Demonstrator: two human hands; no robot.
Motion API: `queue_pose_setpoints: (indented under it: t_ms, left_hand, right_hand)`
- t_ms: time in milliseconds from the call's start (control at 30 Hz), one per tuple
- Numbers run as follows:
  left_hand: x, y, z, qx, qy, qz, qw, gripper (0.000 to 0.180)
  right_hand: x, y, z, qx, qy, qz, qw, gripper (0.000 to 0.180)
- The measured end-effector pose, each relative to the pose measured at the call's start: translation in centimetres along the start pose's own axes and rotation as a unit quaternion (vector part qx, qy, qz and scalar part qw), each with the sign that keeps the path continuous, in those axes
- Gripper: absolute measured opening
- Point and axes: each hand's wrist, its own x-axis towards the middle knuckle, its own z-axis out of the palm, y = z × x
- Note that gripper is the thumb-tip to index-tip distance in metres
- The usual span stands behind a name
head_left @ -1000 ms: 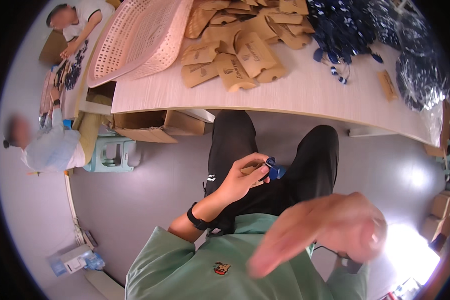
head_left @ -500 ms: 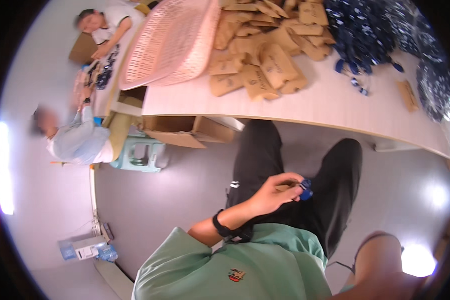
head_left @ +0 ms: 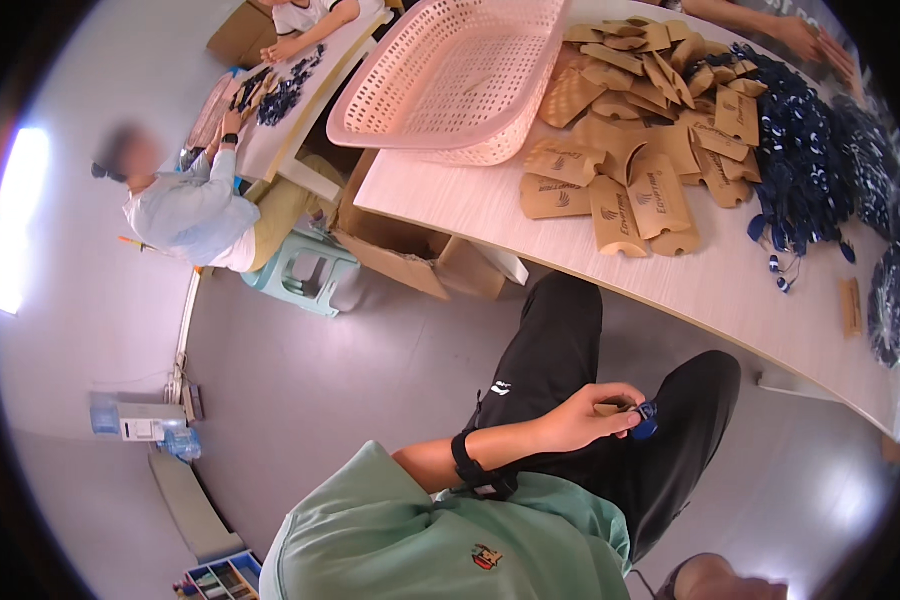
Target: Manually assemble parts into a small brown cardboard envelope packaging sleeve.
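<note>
My left hand (head_left: pixel 592 415) is closed in front of my dark trousers, over my lap. Its fingers hold a small brown paper pillow box (head_left: pixel 610 408), mostly hidden by the hand. A small dark blue bundle (head_left: pixel 646 420), like the earphones on the table, shows at the fingertips. Whether the bundle is partly inside the box, I cannot tell. Of my right side only part of the bent arm (head_left: pixel 710 582) shows at the lower edge; the hand is out of view.
On the table (head_left: pixel 450 205) stand a pink perforated basket (head_left: pixel 370 125), a heap of brown pillow boxes (head_left: pixel 660 190) and a pile of dark blue earphones (head_left: pixel 800 180). Another person's hands (head_left: pixel 820 45) are behind the pile. Cardboard box (head_left: pixel 400 250) below; a seated person (head_left: pixel 190 215) at left.
The view has turned, so the table slants and lies lower right. My left hand still holds the box and blue bundle. Another person's hands now show at the far right of the table.
</note>
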Motion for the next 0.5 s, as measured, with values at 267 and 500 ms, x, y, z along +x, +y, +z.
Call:
queue_pose_setpoints:
  t_ms: [267, 500]
  left_hand:
    - [-0.4, 1.5, -0.8, -0.008, 0.059, 0.001, 0.998, 0.021]
    - [-0.3, 1.6, 0.6, 0.033, 0.059, 0.065, 0.996, 0.02]
  right_hand:
    - [1.8, 7.0, -2.6, -0.453, 0.175, 0.196, 0.852, 0.032]
    - [0.0, 10.7, -4.1, -0.478, 0.187, 0.237, 0.825, 0.03]
